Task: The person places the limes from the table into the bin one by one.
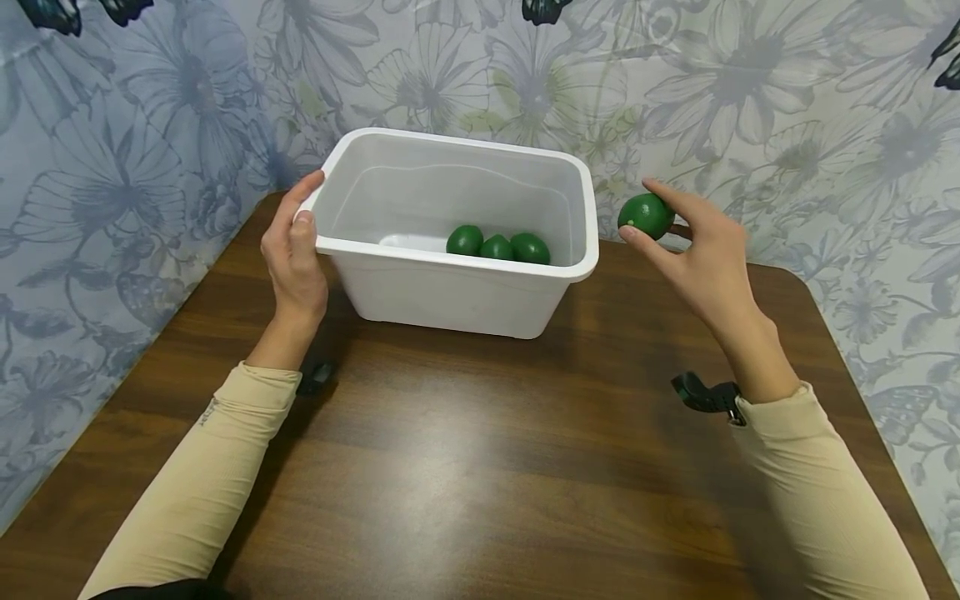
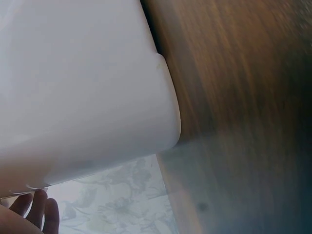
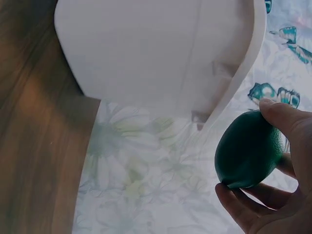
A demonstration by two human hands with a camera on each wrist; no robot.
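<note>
A white plastic tub [image 1: 450,292] stands on the wooden table, its long side toward me. My left hand [image 1: 296,258] grips the tub's rim at the left end, and in the left wrist view its fingers [image 2: 38,212] show at the tub's edge. Just beyond the tub's right end, my right hand [image 1: 708,250] holds a green lime [image 1: 647,216] in the air between thumb and fingers. The right wrist view shows this lime [image 3: 249,148] close up, apart from the tub wall [image 3: 146,53]. Three more limes [image 1: 497,247] lie together inside the tub, partly hidden by its front rim.
The brown wooden table [image 1: 480,467] extends toward me, with its far edge just behind the tub. Beyond the table hangs a flower-patterned cloth [image 1: 442,75] with butterflies. A black wrist mount [image 1: 705,393] sits at the right cuff, another [image 1: 317,378] near the left cuff.
</note>
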